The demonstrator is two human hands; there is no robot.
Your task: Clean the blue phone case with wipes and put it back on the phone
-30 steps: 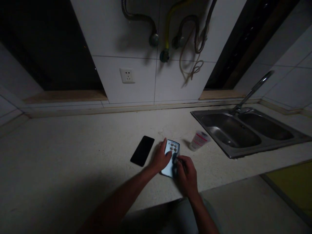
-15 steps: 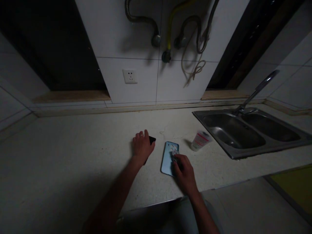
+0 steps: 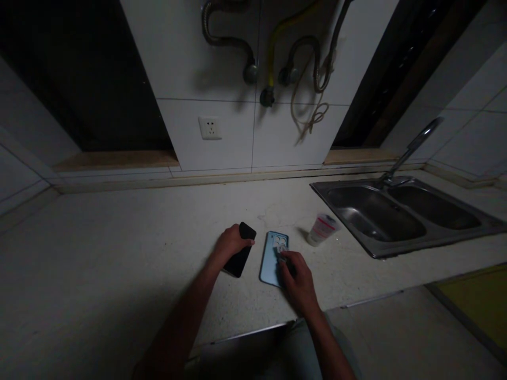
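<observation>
My left hand (image 3: 229, 245) is closed round a black phone (image 3: 240, 259), its dark glassy face up and the thumb across its edge. To the right lies a light blue phone case (image 3: 270, 264) with a camera cutout at its far end. Over the case, my right hand (image 3: 299, 277) pinches a small pale crumpled piece (image 3: 281, 249), just by the cutout. What that piece is made of is too small to tell. The lower right part of the case is hidden behind my right hand.
A clear plastic cup (image 3: 321, 230) with a pink band stands right of the case. Farther right, a steel double sink (image 3: 380, 254) with a tap (image 3: 414, 142) is set into the pale counter (image 3: 130, 237). Hoses and a socket (image 3: 209, 128) are on the tiled wall behind.
My left hand has shifted its hold on the black phone, which now shows far more of its face. My right hand stays over the case with the pale piece.
</observation>
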